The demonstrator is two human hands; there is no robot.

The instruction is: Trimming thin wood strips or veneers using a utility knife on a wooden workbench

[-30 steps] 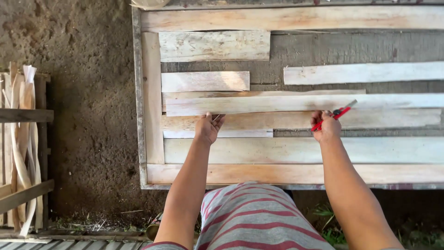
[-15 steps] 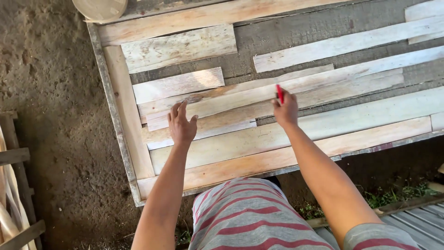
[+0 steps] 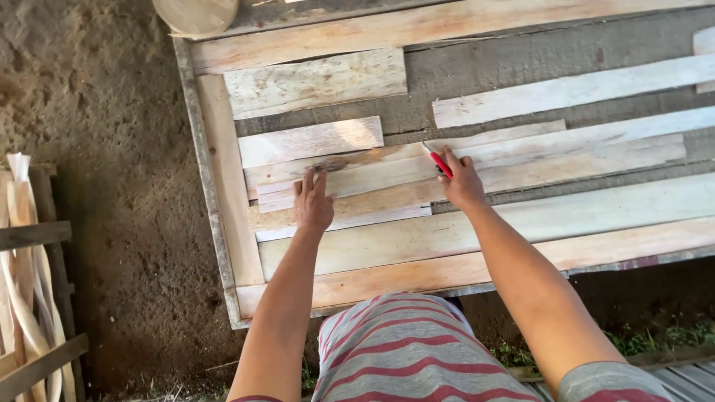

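My left hand (image 3: 313, 201) lies flat, fingers together, on a long pale wooden plank (image 3: 357, 186) on a workbench of boards. My right hand (image 3: 462, 182) is closed on a small red-handled tool (image 3: 439, 161), a knife or marker, whose tip touches the same cluster of planks near their middle. Several loose planks lie side by side under and around both hands, running left to right. A short board (image 3: 309, 141) sits just above my left hand.
The bench has a grey frame edge (image 3: 205, 186) on the left and a long plank (image 3: 447, 264) along the near side. Bare dirt floor lies to the left. A wooden rack with pale strips (image 3: 26, 298) stands at far left. A round woven object (image 3: 195, 15) sits at the top corner.
The view has swung and tilted. My right hand with the red tool moved left along the planks and turned the tool; my left hand stays pressed on the plank.
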